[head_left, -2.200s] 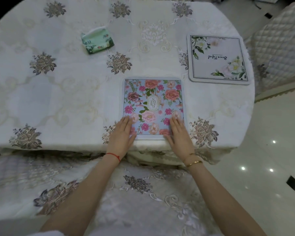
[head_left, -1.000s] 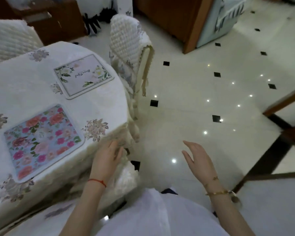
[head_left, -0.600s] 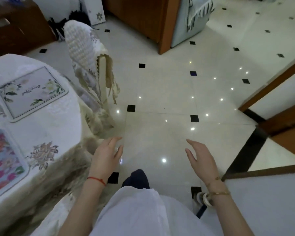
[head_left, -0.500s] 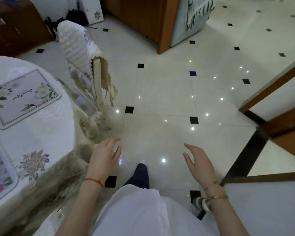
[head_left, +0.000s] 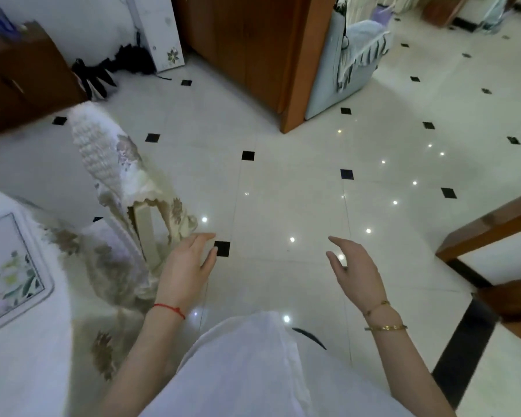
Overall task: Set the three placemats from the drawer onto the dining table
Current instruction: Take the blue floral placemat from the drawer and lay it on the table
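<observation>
Glossy tiled floor (head_left: 283, 191), covered chair (head_left: 109, 164)

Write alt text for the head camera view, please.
Both hands, left hand and right hand, hang open and empty over a glossy tiled floor. At left, one white floral placemat lies on the dining table, beside a covered chair.

one placemat (head_left: 11, 266) shows on one table (head_left: 27, 356) — one covered chair (head_left: 112, 176) beside it, two empty hands — left hand (head_left: 187, 269), right hand (head_left: 355, 272) — three bracelets in all.
</observation>
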### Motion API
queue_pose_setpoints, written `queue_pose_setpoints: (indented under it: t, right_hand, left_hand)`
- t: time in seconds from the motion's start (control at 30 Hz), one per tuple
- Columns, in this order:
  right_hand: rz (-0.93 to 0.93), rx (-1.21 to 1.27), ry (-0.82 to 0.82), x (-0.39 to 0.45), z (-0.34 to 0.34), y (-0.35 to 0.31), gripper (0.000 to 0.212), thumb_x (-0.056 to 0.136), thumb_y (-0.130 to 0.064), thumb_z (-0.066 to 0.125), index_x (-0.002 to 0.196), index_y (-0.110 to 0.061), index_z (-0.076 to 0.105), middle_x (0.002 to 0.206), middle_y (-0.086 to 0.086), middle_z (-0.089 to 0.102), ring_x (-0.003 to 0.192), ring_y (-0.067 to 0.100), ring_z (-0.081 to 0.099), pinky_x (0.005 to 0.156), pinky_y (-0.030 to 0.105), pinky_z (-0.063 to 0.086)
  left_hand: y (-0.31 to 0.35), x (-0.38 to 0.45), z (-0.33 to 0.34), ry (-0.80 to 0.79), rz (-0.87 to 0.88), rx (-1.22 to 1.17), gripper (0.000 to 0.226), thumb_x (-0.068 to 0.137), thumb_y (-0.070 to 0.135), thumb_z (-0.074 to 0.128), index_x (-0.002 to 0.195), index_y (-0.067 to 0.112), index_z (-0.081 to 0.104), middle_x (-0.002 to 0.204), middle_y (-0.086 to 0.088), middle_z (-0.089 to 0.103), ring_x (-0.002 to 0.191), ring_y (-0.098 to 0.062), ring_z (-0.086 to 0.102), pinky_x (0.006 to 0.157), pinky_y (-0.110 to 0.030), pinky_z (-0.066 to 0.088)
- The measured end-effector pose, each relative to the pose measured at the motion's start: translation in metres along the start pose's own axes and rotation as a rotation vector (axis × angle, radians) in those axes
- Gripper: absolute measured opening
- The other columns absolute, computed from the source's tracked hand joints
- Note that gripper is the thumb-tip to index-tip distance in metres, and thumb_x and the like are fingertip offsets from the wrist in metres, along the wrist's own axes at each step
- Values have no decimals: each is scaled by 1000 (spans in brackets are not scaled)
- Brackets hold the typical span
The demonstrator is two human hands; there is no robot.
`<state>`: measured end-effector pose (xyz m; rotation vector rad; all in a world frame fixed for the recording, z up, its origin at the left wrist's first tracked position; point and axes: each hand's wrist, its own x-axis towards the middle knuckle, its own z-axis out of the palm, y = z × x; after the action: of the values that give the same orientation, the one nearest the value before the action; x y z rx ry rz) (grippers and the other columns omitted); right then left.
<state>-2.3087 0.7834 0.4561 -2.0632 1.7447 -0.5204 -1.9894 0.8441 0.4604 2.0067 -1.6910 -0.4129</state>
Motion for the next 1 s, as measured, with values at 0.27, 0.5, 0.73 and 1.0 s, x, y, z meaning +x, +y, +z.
queue_pose_setpoints:
  t: [0.27, 0.5, 0.73, 1.0]
  right_hand:
    - [-27, -5, -102, 183, 41, -13, 36, 97, -29, 51, 131, -17, 54, 127, 1, 60, 120, 15, 50, 99, 19, 32]
    - [-170, 8, -205, 399, 89, -53, 34, 96, -24, 54, 128, -13, 56, 126, 4, 61, 119, 20, 53, 98, 21, 33]
    - [-526, -57, -298, 634, 131, -181, 32, 95, -23, 56, 124, -11, 59, 120, 6, 64, 115, 24, 56, 97, 32, 44]
    - [-790, -53, -490, 766, 251, -339, 34, 96, -26, 54, 127, -14, 57, 124, 2, 62, 119, 18, 53, 98, 16, 31]
  left_hand:
    - [-28, 172, -4, 30, -61, 15, 30, 92, 18, 58, 122, 11, 60, 112, -7, 65, 95, -23, 62, 83, -36, 53]
    - [-89, 314, 0, 106, -224, 25, 28, 92, 20, 57, 119, 12, 62, 112, -7, 67, 98, -24, 63, 83, -35, 53]
    - [-143, 448, -58, 328, -500, -16, 29, 95, 23, 53, 123, 14, 58, 119, -5, 63, 101, -24, 62, 88, -32, 48]
    - [-258, 517, -96, 508, -812, -6, 27, 91, 18, 58, 118, 13, 63, 113, -7, 67, 99, -25, 63, 84, -33, 49]
